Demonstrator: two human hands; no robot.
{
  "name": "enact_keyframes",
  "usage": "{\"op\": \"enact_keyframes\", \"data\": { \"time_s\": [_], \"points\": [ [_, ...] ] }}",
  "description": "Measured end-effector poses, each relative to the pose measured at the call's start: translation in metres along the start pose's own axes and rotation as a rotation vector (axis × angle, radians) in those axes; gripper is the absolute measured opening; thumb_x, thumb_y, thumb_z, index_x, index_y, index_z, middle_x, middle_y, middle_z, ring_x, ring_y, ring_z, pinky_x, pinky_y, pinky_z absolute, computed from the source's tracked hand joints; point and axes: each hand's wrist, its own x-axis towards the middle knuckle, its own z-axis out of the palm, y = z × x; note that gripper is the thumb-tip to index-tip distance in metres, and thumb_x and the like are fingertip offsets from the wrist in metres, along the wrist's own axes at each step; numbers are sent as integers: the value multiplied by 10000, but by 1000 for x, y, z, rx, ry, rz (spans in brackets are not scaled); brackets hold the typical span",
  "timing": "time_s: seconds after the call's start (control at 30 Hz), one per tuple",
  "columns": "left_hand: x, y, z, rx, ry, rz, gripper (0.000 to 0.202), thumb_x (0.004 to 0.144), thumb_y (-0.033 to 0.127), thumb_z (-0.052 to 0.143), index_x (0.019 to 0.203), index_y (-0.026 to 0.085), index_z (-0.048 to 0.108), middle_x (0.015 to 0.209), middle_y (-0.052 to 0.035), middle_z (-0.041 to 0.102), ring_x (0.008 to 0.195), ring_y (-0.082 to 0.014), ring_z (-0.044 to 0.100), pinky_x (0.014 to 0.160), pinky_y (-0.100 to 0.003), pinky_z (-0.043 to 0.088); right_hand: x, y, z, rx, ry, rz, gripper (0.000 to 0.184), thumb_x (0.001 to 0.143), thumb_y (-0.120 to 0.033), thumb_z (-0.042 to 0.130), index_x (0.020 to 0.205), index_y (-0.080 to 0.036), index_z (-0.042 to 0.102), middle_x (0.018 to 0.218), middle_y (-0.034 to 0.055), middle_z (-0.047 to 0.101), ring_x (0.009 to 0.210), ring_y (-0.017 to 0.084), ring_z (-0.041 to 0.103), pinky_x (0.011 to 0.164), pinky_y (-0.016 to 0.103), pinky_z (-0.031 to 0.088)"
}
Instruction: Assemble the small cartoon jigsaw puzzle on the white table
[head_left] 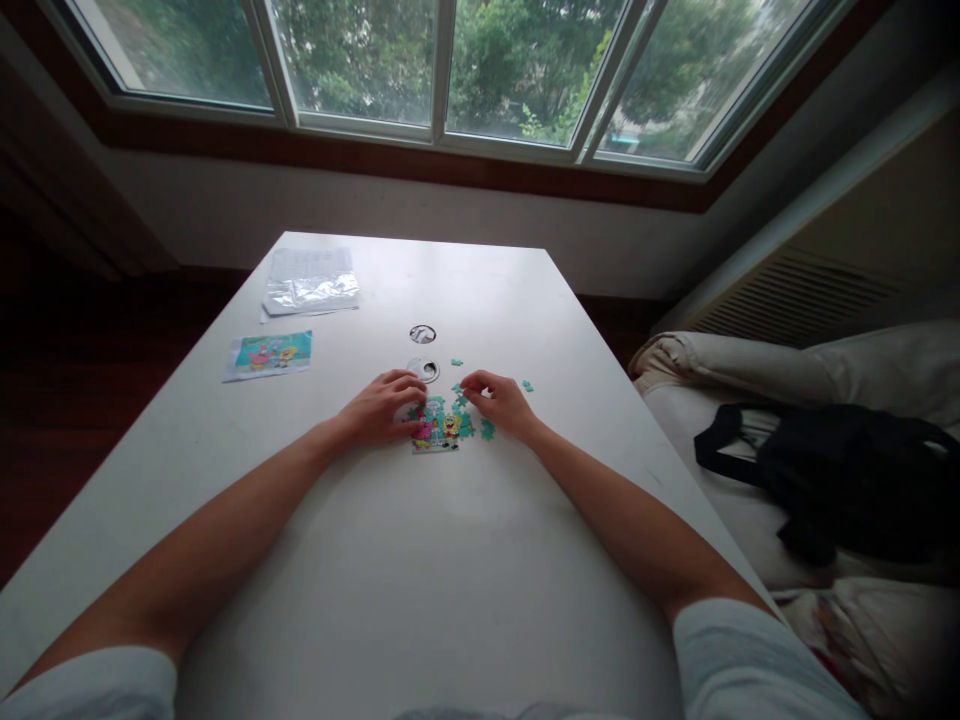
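Observation:
A partly joined jigsaw puzzle lies on the white table, showing a pink figure and a yellow cartoon character on teal. My left hand rests at its left side, fingers apart and curved, the tips touching its edge and covering part of it. Over the puzzle's upper right, my right hand is closed in a pinch on a small teal puzzle piece, partly hidden by the fingertips. Loose teal pieces lie around: a piece beyond the hand, a piece at the right and a piece by the puzzle.
Two round black-and-white discs, a farther disc and a nearer disc, lie beyond the puzzle. At the left are a reference picture and a clear plastic bag. A black garment lies on a pale sofa at right.

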Motion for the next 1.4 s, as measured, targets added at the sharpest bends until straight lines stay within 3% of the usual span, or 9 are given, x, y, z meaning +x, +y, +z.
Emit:
{"op": "enact_keyframes", "data": {
  "time_s": [0.47, 0.63, 0.87, 1.1, 1.4],
  "points": [
    [-1, -3, 3, 19, -8, 2, 280, 896, 454, 681, 1109, 274, 667, 1319, -67, 656, 1349, -285, 496, 1150, -478, 412, -2, 1, 4, -11, -26, -70, 158, 902, -296, 618, 986, -254, 745, 871, 9, 745, 793, 172, 652, 741, 287, 468],
    [-1, -2, 2, 17, -11, 4, 277, 897, 456, 680, 1107, 276, 665, 1320, -62, 655, 1342, -285, 502, 1150, -472, 414, -2, 0, 1, -220, 4, -188, 119, 942, -276, 623, 926, -225, 730, 866, 40, 710, 804, 185, 609, 806, 322, 430],
    [-1, -3, 3, 26, -11, 10, 270, 899, 437, 683, 1109, 269, 655, 1322, -64, 653, 1347, -284, 496, 1152, -469, 410, -11, -11, 7, -531, -85, -197, 176, 901, -385, 747, 964, -223, 719, 932, 63, 666, 907, 221, 566, 841, 338, 385],
    [-1, -5, 4, 40, -15, 8, 278, 906, 448, 679, 1114, 265, 652, 1332, -64, 647, 1344, -290, 495, 1149, -471, 410, -5, 3, 4, -516, -29, -139, 109, 937, -257, 692, 1033, -235, 741, 963, 57, 651, 942, 223, 553, 863, 344, 392],
    [-1, -3, 3, 28, -6, 10, 282, 908, 456, 676, 1113, 264, 659, 1319, -65, 653, 1348, -287, 492, 1147, -470, 409, -1, 10, 7, -476, -33, -194, 132, 960, -241, 671, 1036, -269, 776, 953, 60, 656, 946, 227, 545, 857, 352, 382]
  ]
}}
